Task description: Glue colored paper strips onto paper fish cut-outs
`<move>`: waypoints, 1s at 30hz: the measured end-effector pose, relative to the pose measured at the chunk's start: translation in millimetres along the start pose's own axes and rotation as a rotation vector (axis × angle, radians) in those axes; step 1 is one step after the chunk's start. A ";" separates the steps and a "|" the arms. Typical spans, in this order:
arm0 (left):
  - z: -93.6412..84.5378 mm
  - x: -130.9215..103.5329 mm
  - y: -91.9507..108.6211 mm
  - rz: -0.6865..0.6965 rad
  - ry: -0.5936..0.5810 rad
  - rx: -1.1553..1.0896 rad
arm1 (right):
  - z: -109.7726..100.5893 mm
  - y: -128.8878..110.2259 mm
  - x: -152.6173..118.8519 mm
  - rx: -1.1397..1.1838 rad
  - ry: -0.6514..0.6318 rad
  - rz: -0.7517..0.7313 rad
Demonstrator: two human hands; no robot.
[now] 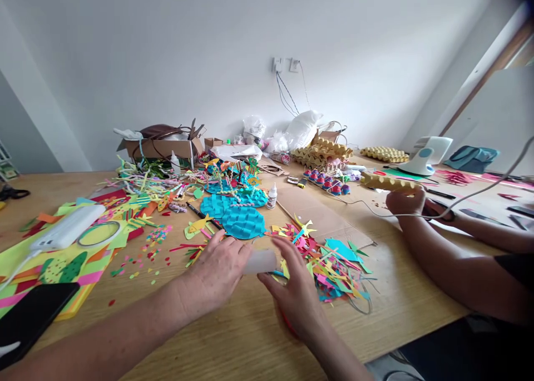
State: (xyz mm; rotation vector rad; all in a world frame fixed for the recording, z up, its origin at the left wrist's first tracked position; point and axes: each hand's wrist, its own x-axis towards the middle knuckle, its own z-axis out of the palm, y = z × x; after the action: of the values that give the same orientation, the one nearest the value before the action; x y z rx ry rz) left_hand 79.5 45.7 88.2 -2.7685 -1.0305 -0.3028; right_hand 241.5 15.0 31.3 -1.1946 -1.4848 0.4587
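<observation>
A plain white wall [200, 47] rises behind a wooden table [200, 336] strewn with bright paper scraps [340, 272]. Over its near part, the left hand [221, 267] grips one end of a whitish cylinder [261, 261]; the right hand [296, 286] has thumb and fingers spread about the other end, and I cannot tell whether they touch it. Just beyond lies a blue textured oval [244, 222], near a small white squeeze bottle [272, 196]. At right, a co-worker's hand [404, 202] holds an egg-carton strip [387, 183].
</observation>
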 end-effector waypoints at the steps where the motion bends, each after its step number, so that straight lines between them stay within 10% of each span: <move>1: 1.7 1.8 0.2 0.003 0.001 -0.001 | -3.0 -0.9 3.5 -0.176 -0.106 -0.138; 9: 8.9 16.1 1.8 -0.005 -0.030 0.112 | -3.4 0.2 38.0 -0.814 -0.484 -0.355; 17: -34.1 -20.9 -5.1 0.070 0.398 0.065 | -31.4 48.5 117.5 -0.957 -0.426 -0.008; 30: 48.7 -101.0 -71.9 -0.067 0.480 0.100 | -22.6 113.1 174.5 -1.095 -0.521 0.108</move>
State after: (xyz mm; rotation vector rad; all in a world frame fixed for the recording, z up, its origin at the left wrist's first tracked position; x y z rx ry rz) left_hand -36.4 47.4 22.6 -2.3958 -0.9760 -0.8489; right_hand 332.5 203.2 34.7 -2.1115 -2.2362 -0.0366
